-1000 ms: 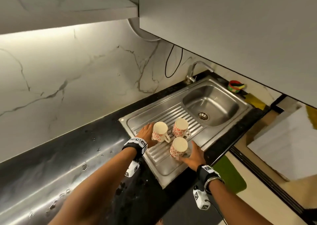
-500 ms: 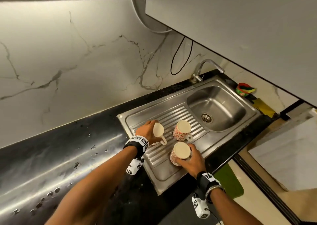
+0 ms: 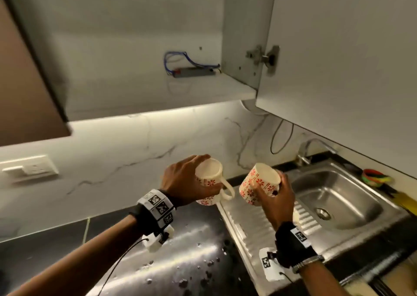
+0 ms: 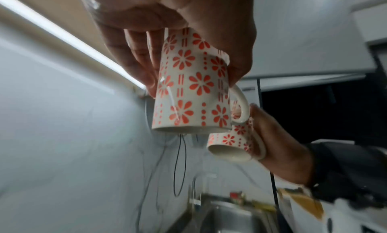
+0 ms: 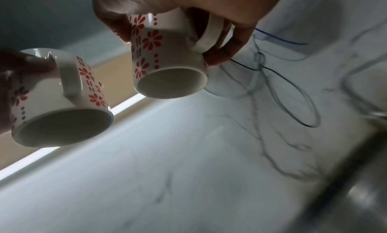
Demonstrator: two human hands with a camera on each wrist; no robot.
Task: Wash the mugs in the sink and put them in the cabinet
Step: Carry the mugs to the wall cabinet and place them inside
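Two cream mugs with red flower prints are held in the air below the open cabinet (image 3: 203, 90). My left hand (image 3: 185, 183) grips one mug (image 3: 209, 180) round its body, handle pointing right; the left wrist view shows the fingers wrapped on that mug (image 4: 192, 87). My right hand (image 3: 277, 196) grips the other mug (image 3: 259, 183), tilted, over the drainboard; in the right wrist view its fingers curl round this mug (image 5: 167, 62) and its handle. A cream sliver of a third mug (image 3: 296, 216) shows on the drainboard behind my right wrist.
The steel sink (image 3: 361, 223) with its faucet (image 3: 313, 147) lies to the right, beside the ribbed drainboard (image 3: 255, 232). The cabinet door (image 3: 338, 59) hangs open over the sink. A grey box with blue wires (image 3: 191, 71) lies on the cabinet shelf. The black counter (image 3: 180, 250) is wet.
Both hands have lifted their mugs off the drainboard into the air. My head has tilted up, bringing the open cabinet into view.
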